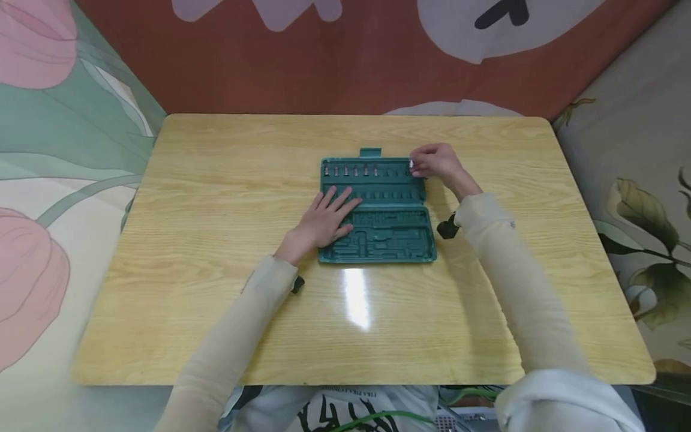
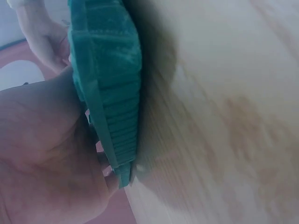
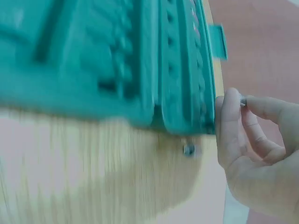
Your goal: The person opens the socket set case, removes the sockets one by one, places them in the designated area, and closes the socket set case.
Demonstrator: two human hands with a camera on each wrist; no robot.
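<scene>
An open green tool case lies in the middle of the wooden table, with several small metal bits standing in its far row. My left hand rests flat on the case's left side, fingers straight. My right hand is at the case's far right corner and pinches a small silver bit between thumb and fingers. The right wrist view shows that bit at the fingertips, beside the case. Another small bit lies on the table by the case edge.
Patterned fabric walls enclose the table on the left, back and right. A black wrist-camera mount sits on the right forearm close to the case. A glare patch lies on the table in front of the case.
</scene>
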